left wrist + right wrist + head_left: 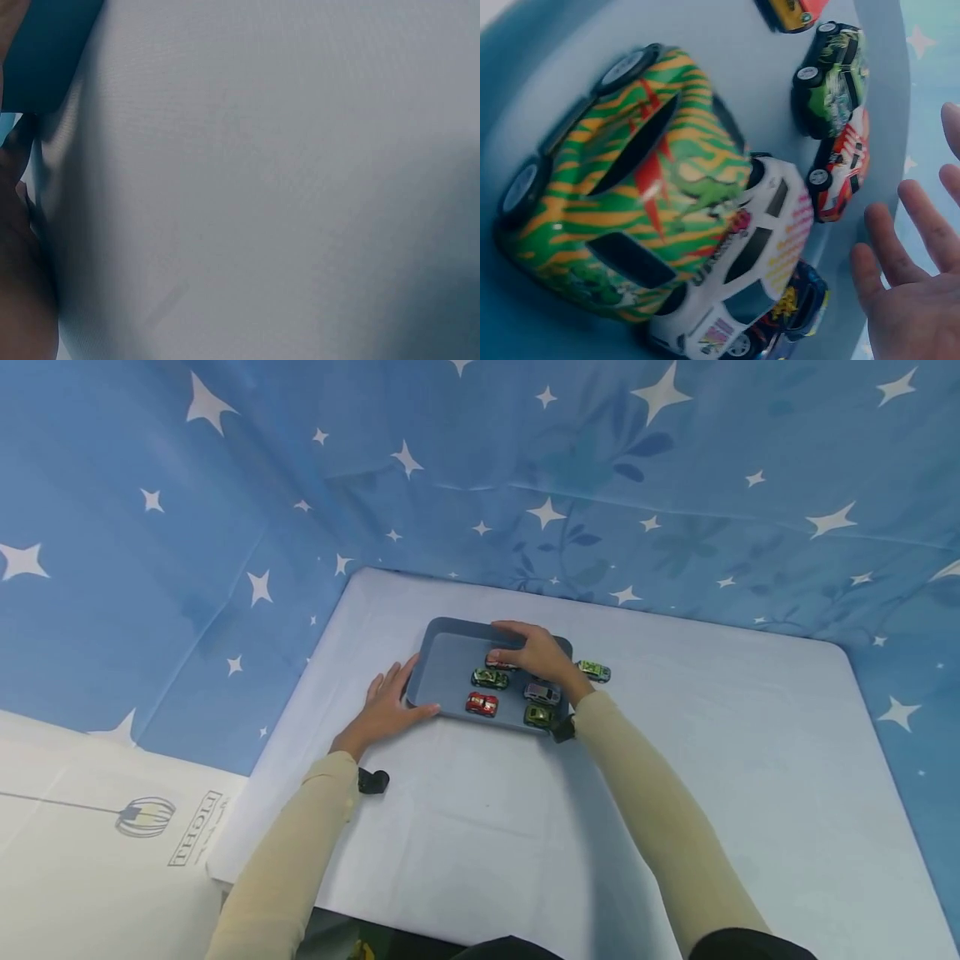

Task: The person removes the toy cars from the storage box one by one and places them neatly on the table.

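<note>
Steadying the smooth grey tray [450,672] near the table's far edge, my left hand [384,706] lies spread flat at its rim. My right hand [536,656] hovers fingers spread over glossy toy cars [630,195]; only the wrist view shows their tiger stripes, possibly untouched.

From the head camera the right hand [536,653] covers most of the toy car [498,663] beneath its fingers, so only a reddish sliver shows, and whether the fingers touch it cannot be told; the far right corner of the tray [450,647] is hidden under the same hand; the cars' markings are too small to read there. The left wrist view shows little but blurred pale desk [285,195], a dark blue patch cut by the top left edge, and a dim strip of skin at the left border; the right wrist view crops the striped green car [622,187] and the fingers [900,255].
</note>
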Tool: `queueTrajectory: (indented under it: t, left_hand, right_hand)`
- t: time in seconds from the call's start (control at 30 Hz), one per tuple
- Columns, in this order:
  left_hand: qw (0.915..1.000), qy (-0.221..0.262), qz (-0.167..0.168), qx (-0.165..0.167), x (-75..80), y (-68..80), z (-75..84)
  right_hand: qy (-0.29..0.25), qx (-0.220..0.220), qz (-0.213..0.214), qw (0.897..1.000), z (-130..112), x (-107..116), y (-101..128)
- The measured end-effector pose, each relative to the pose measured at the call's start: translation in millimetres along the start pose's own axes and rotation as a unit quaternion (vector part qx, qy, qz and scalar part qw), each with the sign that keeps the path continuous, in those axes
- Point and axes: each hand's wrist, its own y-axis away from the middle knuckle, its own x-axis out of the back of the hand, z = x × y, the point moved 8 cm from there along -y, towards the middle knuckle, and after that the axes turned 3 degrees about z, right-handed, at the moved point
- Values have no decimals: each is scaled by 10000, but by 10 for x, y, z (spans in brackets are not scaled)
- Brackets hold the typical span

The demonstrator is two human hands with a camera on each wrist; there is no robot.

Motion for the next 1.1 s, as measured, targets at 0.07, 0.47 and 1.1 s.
queueTrajectory:
  t: [0.07, 0.47, 1.1]
  left_hand:
    - [10000, -15, 3, 32, -3, 10, 1]
    - [10000, -86, -13, 12, -4, 8, 24]
    - [10000, -37, 56, 27, -1, 26, 44]
  right_hand:
    - [-11, -44, -16, 10000, 35, -17, -4]
    - [-71, -370, -26, 9993, 206, -50, -25]
    - [476, -547, -104, 9973, 215, -123, -53]
